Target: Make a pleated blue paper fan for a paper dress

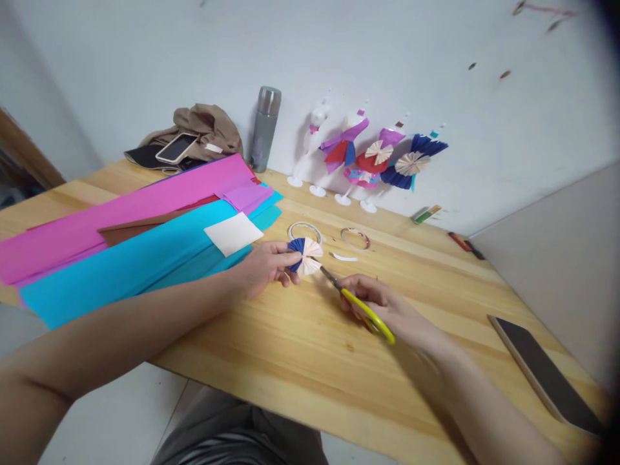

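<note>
My left hand (268,263) pinches a small round rosette of pleated paper (310,257) at its dark blue side; its other part is pale peach. In my right hand (371,298) is a pair of scissors (367,312) with yellow handles. The blade tips point at the rosette's right edge and seem to touch or nearly touch it. Whether the blades are apart is hard to make out. Just beyond the rosette lie a ring-shaped roll of tape (306,225), a second thin roll (356,248) and a small white strip (343,258).
Pink paper (121,210) and turquoise paper (130,274) spread across the table's left side, with a white card (234,234) on top. Along the wall stand a grey bottle (266,129) and several small stands dressed in coloured paper (409,165). A dark tablet-like slab (542,371) lies right.
</note>
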`<act>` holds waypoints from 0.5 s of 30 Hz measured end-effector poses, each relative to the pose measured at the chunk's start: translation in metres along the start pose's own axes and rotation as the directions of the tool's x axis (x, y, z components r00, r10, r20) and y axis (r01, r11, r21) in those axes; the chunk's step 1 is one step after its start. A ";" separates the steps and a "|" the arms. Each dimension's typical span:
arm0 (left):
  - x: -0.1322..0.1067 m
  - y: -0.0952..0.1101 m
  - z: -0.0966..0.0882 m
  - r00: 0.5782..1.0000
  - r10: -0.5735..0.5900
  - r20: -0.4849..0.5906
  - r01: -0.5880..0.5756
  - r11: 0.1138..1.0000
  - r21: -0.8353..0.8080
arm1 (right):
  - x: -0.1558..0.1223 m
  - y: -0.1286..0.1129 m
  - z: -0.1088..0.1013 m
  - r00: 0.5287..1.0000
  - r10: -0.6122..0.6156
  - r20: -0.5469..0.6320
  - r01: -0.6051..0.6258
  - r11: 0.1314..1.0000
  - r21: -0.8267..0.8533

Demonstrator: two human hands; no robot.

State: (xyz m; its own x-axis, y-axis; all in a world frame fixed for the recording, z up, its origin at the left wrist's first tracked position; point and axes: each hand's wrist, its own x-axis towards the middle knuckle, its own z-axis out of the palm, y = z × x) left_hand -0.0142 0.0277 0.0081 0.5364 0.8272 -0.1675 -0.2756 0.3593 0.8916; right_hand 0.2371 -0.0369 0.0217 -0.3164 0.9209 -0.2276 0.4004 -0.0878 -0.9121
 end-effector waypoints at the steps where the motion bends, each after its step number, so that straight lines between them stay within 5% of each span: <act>1: -0.001 -0.001 0.001 1.000 -0.006 0.008 0.005 1.000 0.024 | -0.001 0.003 0.001 1.000 -0.020 0.001 0.020 0.995 0.098; 6: -0.003 -0.003 0.006 0.998 -0.039 0.052 0.029 0.982 0.187 | -0.006 0.025 0.004 0.989 -0.119 -0.086 0.142 0.926 0.351; 10: -0.005 -0.006 0.008 0.997 -0.009 0.079 -0.016 0.950 0.310 | -0.005 0.036 -0.001 0.987 -0.144 -0.074 0.158 0.954 0.254; 15: -0.006 -0.007 0.008 0.989 -0.009 0.146 -0.051 0.912 0.407 | -0.017 0.019 0.003 0.971 -0.233 -0.054 0.236 0.970 0.063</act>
State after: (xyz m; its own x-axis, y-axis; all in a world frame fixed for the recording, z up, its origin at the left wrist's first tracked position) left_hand -0.0088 0.0165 0.0063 0.6494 0.7520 -0.1130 0.0460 0.1094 0.9929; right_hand 0.2481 -0.0555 0.0074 -0.3544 0.9350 0.0096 0.2591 0.1081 -0.9598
